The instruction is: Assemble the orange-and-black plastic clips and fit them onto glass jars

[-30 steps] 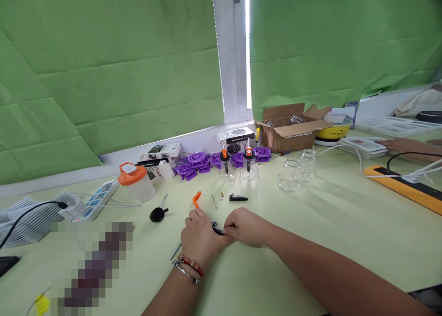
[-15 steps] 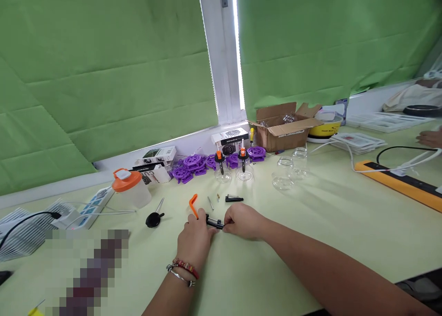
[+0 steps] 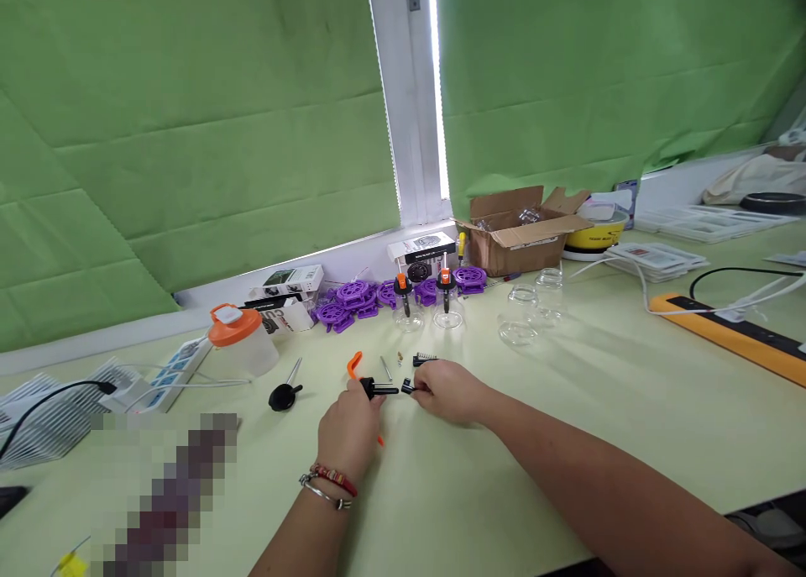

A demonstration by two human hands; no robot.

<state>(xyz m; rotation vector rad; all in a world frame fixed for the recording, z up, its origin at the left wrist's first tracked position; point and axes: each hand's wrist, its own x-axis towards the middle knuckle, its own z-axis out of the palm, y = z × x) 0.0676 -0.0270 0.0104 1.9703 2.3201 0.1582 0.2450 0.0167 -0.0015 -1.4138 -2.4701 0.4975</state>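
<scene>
My left hand (image 3: 351,430) is closed around a black part with a thin rod (image 3: 381,389) pointing right. An orange curved piece (image 3: 355,365) sticks out above the fingers, and an orange tip shows below them. Across a small gap, my right hand (image 3: 450,390) pinches a small black piece (image 3: 407,386), mostly hidden by its fingers. Just behind the right hand lies a black part with a spring (image 3: 424,358), partly covered. A metal pin (image 3: 386,368) and tiny brass-coloured bits (image 3: 400,358) rest beyond the left hand. Further left is a black round piece with a metal rod (image 3: 283,397).
Clear glass jars (image 3: 521,317), two black-and-orange tops on glass (image 3: 447,300), and purple plastic parts (image 3: 353,296) stand at the back. An open cardboard box (image 3: 520,254) is behind them. An orange-lidded container (image 3: 243,333) and a power strip (image 3: 180,371) are left; an orange-and-black bar (image 3: 730,333) lies right.
The black pieces, held together between my hands before, are now apart with a gap. The left hand has turned, so the rod and a lower orange tip show. A hand at far right is gone.
</scene>
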